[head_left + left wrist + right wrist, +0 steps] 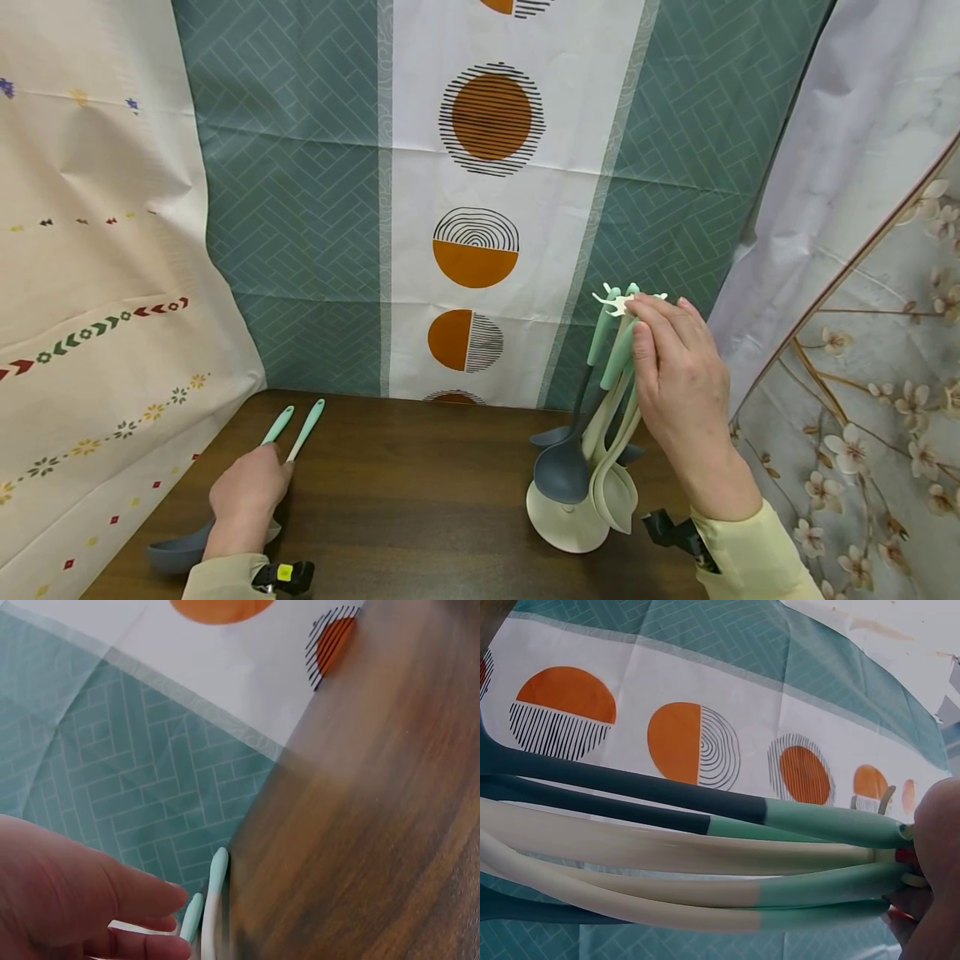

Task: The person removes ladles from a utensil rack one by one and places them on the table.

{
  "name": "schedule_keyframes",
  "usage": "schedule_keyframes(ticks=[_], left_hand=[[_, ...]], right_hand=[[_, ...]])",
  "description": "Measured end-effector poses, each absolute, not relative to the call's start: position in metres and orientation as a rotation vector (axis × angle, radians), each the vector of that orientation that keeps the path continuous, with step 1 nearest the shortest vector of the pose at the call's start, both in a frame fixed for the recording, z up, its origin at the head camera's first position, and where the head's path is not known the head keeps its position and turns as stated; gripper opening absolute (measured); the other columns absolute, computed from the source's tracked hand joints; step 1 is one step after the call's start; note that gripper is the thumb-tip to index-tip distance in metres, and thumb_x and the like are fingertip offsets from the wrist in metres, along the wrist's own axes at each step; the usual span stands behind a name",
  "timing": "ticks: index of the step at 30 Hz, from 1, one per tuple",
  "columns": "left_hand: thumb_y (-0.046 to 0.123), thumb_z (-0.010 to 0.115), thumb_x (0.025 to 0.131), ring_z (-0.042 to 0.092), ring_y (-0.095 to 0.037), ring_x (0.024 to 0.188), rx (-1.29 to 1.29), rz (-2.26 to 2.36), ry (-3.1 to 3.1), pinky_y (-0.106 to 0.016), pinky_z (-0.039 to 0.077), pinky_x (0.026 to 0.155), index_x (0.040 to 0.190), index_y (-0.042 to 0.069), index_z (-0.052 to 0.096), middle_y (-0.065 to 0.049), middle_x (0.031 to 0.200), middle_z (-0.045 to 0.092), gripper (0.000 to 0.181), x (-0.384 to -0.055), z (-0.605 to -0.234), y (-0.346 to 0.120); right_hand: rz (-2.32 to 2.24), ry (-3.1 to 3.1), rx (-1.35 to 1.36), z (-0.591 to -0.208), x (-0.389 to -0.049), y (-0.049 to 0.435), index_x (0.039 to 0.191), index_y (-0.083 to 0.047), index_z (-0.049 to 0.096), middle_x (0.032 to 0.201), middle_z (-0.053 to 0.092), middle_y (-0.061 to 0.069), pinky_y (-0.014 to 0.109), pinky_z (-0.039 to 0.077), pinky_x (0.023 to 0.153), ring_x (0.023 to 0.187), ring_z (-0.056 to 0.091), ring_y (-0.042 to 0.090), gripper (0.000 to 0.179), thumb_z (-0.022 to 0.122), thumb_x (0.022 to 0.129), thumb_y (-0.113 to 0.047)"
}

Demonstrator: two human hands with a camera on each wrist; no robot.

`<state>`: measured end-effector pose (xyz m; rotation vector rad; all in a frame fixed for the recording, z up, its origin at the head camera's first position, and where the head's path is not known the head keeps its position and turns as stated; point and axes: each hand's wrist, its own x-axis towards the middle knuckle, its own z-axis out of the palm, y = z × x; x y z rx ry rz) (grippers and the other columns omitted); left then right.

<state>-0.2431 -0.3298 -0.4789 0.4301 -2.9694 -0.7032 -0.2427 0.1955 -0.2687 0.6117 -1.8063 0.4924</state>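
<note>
On the left of the table, my left hand [251,492] rests over two kitchen utensils with mint handle ends. One is a dark grey ladle [176,552]; the other, with a pale shaft [292,451], has its head mostly hidden. In the left wrist view, loosely extended fingers [150,892] lie beside the mint handles [217,874]. To the right stands a cream utensil rack [567,525], hung with several utensils, among them a dark ladle [562,471] and a cream ladle [617,498]. My right hand [681,367] grips its hooked top, fingertips partly hidden.
A brown wooden table [420,492] lies under everything. Behind it hangs a teal and white cloth [300,208] with orange circles. A cream embroidered cloth [97,333] borders the left side, and a floral cloth [877,400] the right, close to my right arm.
</note>
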Motion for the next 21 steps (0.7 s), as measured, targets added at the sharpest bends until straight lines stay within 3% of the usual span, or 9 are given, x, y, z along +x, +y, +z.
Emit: schedule_keyframes(ticks=[7,14,21], left_hand=[[0.028,0.066,0.108,0.068,-0.037,0.083,0.377,-0.715,-2.988,-0.057,0.053,0.067,0.126,0.001,0.068,-0.020,0.099,0.071,0.033,-0.243,-0.473,-0.324],[0.032,0.064,0.110,0.069,-0.038,0.086,0.311,-0.714,-2.985,-0.057,0.052,0.067,0.129,0.001,0.067,-0.018,0.098,0.072,0.036,-0.244,-0.470,-0.324],[0.034,0.062,0.112,0.070,-0.038,0.087,0.289,-0.724,-2.976,-0.055,0.052,0.066,0.138,-0.001,0.064,-0.023,0.108,0.073,0.043,-0.242,-0.464,-0.319]], right_hand=[[0.451,-1.848,0.620,-0.266,-0.240,0.198,0.137,0.001,0.073,0.139,0.072,0.018,0.044,0.032,0.129,0.130,0.066,0.039,0.043,0.046,0.119,-0.027],[0.471,-1.837,0.630,-0.263,-0.239,0.197,0.134,-0.002,0.076,0.136,0.074,0.016,0.043,0.034,0.128,0.128,0.067,0.038,0.028,0.060,0.113,-0.012],[0.462,-1.837,0.626,-0.263,-0.239,0.197,0.135,-0.003,0.077,0.137,0.075,0.015,0.043,0.035,0.127,0.127,0.068,0.039,0.027,0.065,0.110,-0.006]])
